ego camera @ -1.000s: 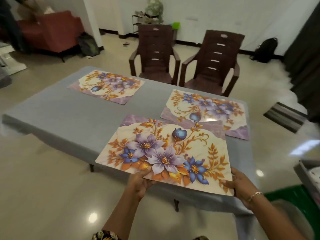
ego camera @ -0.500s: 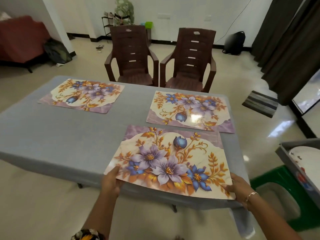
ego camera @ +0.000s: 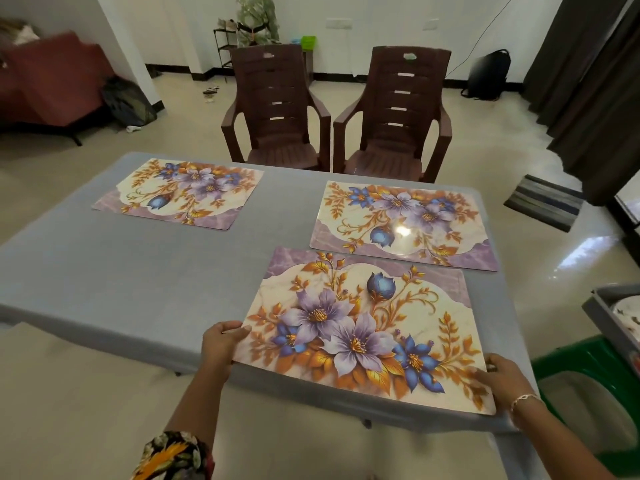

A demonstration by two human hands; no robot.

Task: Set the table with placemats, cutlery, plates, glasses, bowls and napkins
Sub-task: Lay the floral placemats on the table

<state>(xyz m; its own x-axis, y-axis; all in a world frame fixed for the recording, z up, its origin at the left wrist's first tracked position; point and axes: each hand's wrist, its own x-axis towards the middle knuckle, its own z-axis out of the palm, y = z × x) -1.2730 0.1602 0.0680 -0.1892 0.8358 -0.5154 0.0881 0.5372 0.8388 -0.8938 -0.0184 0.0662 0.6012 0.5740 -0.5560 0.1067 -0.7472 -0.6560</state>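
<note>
A tiled room holds a grey-covered table with two brown plastic chairs side by side at its far edge. Three floral placemats are on it: one at the far left, one at the far right, and the near placemat just in front of that one, with its near edge close to the table's near edge. The left grip is closed on the near placemat's left edge, fingers curled round it. The right grip, with a bracelet at the wrist, holds its near right corner. Off the table's right end, a grey tray sits above a green stool.
</note>
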